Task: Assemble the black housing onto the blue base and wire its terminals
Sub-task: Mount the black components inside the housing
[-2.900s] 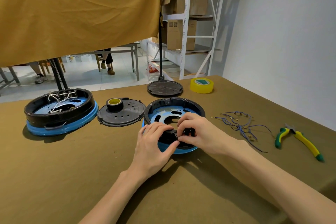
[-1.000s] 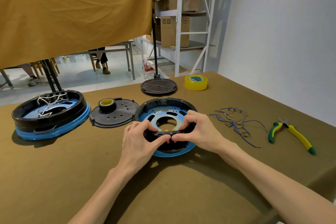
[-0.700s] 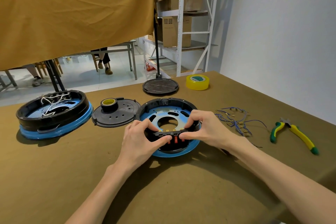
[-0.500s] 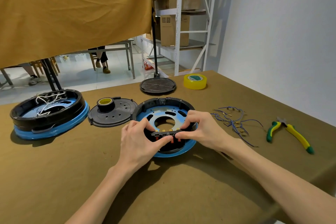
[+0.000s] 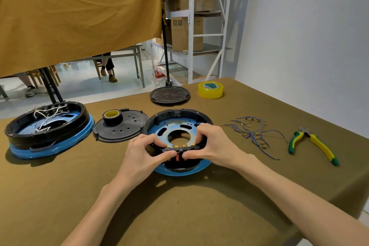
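A round blue base (image 5: 180,171) lies on the table in front of me with a black ring housing (image 5: 175,114) seated on it. At the housing's near rim sits a black terminal strip (image 5: 180,147) with brass tabs on top and red parts below. My left hand (image 5: 143,154) pinches the strip's left end between thumb and fingers. My right hand (image 5: 211,146) pinches its right end the same way. A bundle of loose blue wires (image 5: 251,133) with brass terminals lies to the right of the base.
A second black-and-blue unit with white wires (image 5: 48,128) stands at the left. A black perforated lid (image 5: 119,128) carries a black tape roll (image 5: 112,117). Further back lie a black disc (image 5: 169,95) and yellow tape (image 5: 210,90). Yellow-green pliers (image 5: 313,145) lie far right.
Both hands have shifted from working at the housing's near rim to pinching the terminal strip at its two ends; its brass tabs and red parts now show. The view shifted slightly.
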`<state>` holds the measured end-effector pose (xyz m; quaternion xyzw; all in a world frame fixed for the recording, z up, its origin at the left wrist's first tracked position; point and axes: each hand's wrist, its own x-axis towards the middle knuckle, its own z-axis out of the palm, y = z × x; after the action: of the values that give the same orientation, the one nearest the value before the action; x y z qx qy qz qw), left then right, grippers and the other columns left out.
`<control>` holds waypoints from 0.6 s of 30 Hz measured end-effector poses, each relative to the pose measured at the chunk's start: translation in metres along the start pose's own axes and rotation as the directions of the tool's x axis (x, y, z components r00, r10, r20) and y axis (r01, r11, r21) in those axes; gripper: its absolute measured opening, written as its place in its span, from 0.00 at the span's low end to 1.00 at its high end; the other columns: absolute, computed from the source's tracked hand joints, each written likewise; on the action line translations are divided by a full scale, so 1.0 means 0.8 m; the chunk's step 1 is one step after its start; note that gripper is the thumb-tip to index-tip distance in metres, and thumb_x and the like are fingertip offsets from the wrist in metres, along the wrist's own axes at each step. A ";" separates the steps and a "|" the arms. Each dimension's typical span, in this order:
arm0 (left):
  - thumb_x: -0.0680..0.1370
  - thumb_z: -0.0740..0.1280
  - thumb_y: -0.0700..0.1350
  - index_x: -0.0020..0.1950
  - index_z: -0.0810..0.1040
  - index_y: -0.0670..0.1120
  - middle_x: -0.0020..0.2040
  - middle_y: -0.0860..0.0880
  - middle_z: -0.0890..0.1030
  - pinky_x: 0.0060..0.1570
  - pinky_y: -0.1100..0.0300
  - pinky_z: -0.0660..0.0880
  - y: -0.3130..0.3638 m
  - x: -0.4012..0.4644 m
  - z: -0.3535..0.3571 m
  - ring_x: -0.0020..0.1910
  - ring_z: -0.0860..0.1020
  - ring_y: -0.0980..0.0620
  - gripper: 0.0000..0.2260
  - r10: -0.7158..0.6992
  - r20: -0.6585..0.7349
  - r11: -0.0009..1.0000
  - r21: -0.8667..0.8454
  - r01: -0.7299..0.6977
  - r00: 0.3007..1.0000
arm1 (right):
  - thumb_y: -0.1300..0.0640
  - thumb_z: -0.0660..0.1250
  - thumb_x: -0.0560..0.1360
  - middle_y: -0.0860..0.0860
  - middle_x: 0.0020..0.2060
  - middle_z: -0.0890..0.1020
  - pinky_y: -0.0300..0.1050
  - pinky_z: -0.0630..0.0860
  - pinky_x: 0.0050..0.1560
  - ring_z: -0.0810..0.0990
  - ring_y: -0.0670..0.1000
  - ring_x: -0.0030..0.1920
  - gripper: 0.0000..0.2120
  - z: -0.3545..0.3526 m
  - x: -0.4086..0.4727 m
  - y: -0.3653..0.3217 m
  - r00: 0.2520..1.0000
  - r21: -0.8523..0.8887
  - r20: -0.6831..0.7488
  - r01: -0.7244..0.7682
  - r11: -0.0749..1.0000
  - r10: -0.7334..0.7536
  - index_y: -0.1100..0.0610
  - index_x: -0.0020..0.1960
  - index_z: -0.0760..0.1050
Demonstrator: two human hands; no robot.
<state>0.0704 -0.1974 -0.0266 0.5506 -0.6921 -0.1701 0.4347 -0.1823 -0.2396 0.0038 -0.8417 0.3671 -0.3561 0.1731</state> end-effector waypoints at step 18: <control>0.64 0.70 0.71 0.45 0.80 0.61 0.48 0.60 0.80 0.53 0.60 0.70 0.001 -0.009 0.006 0.57 0.74 0.52 0.18 0.026 -0.042 0.998 0.054 -0.023 0.999 | 0.40 0.81 0.66 0.47 0.36 0.75 0.41 0.68 0.38 0.71 0.48 0.38 0.22 0.004 -0.016 -0.003 0.998 0.066 -0.063 -0.027 0.997 0.031 0.52 0.38 0.72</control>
<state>0.0661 -0.1917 -0.0313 0.5570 -0.6937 -0.1344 0.4364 -0.1850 -0.2279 -0.0030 -0.8185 0.3726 -0.3921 0.1938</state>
